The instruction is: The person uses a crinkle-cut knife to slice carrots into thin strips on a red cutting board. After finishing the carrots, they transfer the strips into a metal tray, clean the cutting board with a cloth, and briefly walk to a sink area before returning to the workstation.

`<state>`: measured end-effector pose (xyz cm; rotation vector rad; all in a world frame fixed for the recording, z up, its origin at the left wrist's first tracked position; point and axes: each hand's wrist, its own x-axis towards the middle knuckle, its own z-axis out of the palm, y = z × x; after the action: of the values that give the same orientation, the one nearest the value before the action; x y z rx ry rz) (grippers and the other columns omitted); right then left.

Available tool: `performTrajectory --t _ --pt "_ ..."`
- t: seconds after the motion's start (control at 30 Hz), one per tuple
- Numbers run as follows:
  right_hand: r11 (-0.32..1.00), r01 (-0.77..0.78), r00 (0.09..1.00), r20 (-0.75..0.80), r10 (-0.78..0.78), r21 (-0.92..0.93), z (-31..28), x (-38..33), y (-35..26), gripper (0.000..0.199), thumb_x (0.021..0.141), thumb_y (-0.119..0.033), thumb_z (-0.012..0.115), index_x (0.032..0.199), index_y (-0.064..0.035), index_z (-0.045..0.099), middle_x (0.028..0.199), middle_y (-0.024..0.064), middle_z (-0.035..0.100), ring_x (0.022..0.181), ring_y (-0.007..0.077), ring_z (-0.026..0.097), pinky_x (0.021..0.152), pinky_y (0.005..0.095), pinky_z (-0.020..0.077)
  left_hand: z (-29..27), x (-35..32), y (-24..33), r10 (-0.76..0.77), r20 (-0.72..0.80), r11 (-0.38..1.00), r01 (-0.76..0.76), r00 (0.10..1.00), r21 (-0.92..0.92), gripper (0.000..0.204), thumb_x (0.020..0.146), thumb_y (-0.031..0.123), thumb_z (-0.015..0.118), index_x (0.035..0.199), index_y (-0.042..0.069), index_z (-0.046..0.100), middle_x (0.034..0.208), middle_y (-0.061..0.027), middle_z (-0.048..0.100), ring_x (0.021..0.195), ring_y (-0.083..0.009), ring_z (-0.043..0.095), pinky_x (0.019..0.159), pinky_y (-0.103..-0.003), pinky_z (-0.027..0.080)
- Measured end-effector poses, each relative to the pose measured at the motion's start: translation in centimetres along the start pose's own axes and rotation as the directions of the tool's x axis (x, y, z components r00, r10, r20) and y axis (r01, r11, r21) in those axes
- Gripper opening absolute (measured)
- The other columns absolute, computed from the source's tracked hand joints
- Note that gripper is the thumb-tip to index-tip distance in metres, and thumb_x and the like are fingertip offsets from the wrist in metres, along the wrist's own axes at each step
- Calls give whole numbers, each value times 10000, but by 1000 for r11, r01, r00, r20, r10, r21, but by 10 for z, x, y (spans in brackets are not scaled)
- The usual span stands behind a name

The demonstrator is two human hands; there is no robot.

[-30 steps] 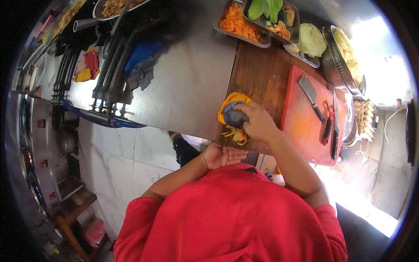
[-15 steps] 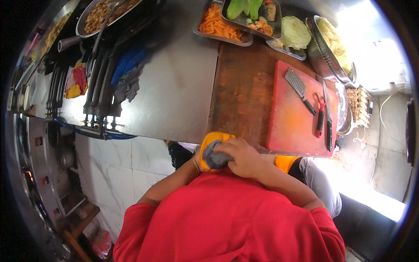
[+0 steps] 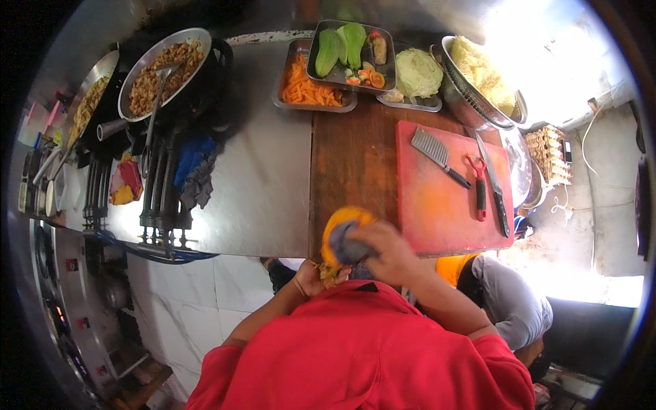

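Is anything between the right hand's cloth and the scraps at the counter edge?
Nothing visible. The right hand presses the orange-and-grey cloth at the wooden counter's near edge, with the scraps right beside it over the cupped left hand.

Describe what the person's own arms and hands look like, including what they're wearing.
Both arms come out of a bright red top with short sleeves, so the forearms are bare. The left hand and right hand are bare too: no gloves. No watch, rings or markings can be made out.
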<state>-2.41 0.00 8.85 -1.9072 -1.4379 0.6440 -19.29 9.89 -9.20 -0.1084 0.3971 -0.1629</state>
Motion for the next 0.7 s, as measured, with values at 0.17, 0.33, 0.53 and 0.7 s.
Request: performTrajectory --t 0.17,0.33,0.53,0.7 --pt "964 -124 857 -515 -16 -236 -80 8 35 497 610 56 564 1095 -52 556 1051 183 549 1001 351 522 889 394 419 -9 -20 2 1 -78 1000 -4 997 -31 446 892 273 391 1190 -51 454 1096 -198 551 967 -305 569 843 -407 492" --pt "889 -404 789 -573 220 -216 -107 -23 96 486 619 66 560 1089 -58 559 1010 207 549 972 371 533 850 400 437 -24 -61 7 83 -90 996 -84 992 -5 351 848 223 458 1106 -5 525 1026 -177 593 927 -301 595 826 -391 497" --pt "903 -334 844 -512 159 -271 -111 -14 94 590 601 38 629 1166 -99 528 1024 174 547 1038 346 500 890 393 414 -19 -122 2 248 -208 963 -264 946 -49 283 819 214 489 1018 32 571 985 -156 603 872 -289 594 778 -388 509" --pt "871 -466 859 -316 403 -157 -107 1 100 430 768 -271 615 1173 -153 534 1267 189 416 1148 349 445 950 479 367 -8 -158 -5 407 -272 890 -446 872 -97 261 822 219 473 994 64 595 983 -132 606 886 -278 586 776 -385 510"
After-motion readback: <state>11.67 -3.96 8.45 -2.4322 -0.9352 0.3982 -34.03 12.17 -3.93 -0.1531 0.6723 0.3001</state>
